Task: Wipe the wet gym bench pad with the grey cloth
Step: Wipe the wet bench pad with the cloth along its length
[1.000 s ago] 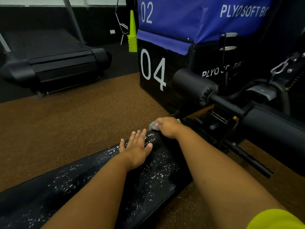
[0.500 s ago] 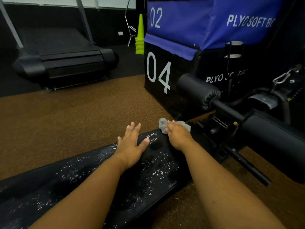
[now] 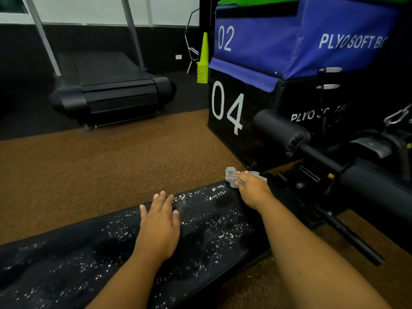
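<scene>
Since the earlier frame, little has been shifted: the right hand (image 3: 253,189) is kept at the far corner of the bench pad (image 3: 200,233), and the left hand (image 3: 159,226) has been drawn slightly back along the pad. The grey cloth (image 3: 231,178) is bunched under the right hand's curled fingers (image 3: 239,176), pinned on the pad's end nearest the black box (image 3: 231,121). The left hand is laid flat, fingers spread, with nothing gripped. From the cloth, the pad's long axis runs down and to the left, toward the person, with droplets scattered along it. The coming stroke would probably be pulled that way, and the right hand is the nearer one.
</scene>
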`<move>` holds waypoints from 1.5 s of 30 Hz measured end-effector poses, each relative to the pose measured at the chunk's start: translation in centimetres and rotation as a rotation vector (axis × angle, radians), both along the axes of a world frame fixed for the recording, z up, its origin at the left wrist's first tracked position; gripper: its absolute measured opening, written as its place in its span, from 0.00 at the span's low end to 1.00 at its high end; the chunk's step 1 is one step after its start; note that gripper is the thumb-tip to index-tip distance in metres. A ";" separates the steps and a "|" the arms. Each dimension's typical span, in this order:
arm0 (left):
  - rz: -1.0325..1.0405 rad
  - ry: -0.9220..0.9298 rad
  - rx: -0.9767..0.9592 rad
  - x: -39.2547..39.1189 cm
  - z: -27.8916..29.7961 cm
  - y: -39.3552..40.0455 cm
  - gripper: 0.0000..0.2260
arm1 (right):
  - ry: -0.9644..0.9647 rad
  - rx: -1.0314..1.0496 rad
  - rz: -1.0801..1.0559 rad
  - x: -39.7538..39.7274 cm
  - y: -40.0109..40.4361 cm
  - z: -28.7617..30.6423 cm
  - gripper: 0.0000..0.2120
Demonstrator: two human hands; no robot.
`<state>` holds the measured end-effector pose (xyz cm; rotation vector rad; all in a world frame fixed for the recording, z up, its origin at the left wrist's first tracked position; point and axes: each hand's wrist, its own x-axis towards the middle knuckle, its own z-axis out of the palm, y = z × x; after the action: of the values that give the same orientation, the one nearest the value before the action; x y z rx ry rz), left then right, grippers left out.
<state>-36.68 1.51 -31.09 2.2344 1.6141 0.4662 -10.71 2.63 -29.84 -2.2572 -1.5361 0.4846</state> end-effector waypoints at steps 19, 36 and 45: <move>-0.030 0.002 0.091 0.2 -0.4 -0.1 0.21 | 0.010 -0.008 0.218 -3.4 0.2 -0.7 0.19; -0.039 -0.001 0.066 0.2 -0.1 -0.2 0.20 | -0.215 -0.057 0.069 -3.7 -0.1 0.3 0.20; -0.051 0.032 0.054 0.1 -0.2 0.0 0.20 | -0.115 -0.035 0.060 -1.9 -1.5 -0.3 0.20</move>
<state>-36.55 1.47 -31.30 2.3276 1.5740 0.4682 -12.61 1.10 -30.17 -2.3068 -1.6683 0.4070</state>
